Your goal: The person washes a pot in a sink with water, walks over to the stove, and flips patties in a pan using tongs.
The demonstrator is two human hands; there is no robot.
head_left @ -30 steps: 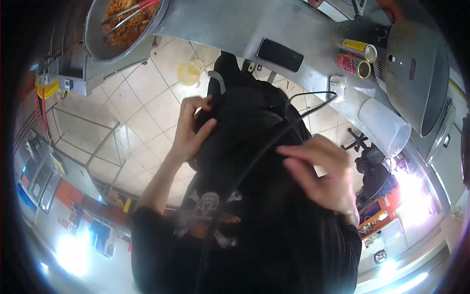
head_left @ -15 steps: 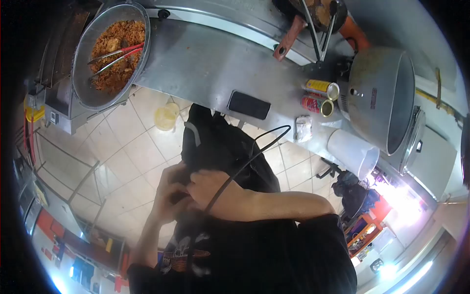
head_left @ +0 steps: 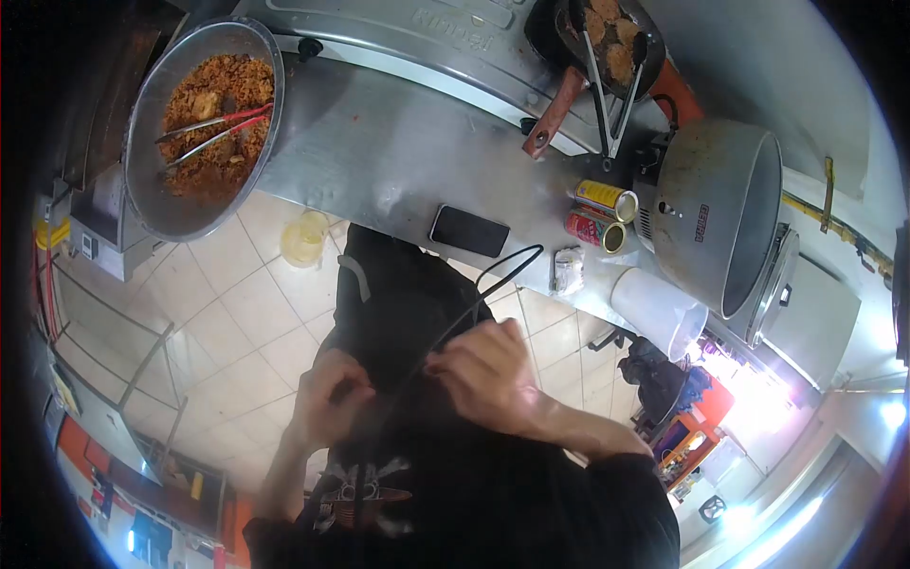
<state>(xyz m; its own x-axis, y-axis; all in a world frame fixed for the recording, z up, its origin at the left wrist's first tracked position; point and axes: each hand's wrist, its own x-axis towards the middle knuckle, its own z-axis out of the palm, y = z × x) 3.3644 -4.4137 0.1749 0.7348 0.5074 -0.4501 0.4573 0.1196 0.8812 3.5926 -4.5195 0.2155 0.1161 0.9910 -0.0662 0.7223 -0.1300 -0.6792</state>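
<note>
My left hand (head_left: pixel 334 396) is at waist height in front of the black clothing (head_left: pixel 398 332), its fingers curled in. Facing it, my right hand (head_left: pixel 488 375) is bent into a loose fist against the same dark cloth, slightly blurred. What either hand pinches, if anything, is hidden among the black folds. A thin black cord (head_left: pixel 512 272) loops up past the right hand, close to the lens; I cannot tell whether the fingers touch it.
A steel counter (head_left: pixel 379 123) carries a phone (head_left: pixel 469 229), two opened cans (head_left: pixel 595 229), a plastic container (head_left: pixel 659 308) and a large pot (head_left: pixel 706 213). A bowl of rice (head_left: pixel 142 194) with red-handled tongs (head_left: pixel 227 121) stands left. A pan handle (head_left: pixel 557 112) juts over the counter. On the floor sits a yellowish tub (head_left: pixel 303 239).
My hands, close together half a second ago, are now apart. The right hand has moved right and up, the left slightly down. The view has shifted a little.
</note>
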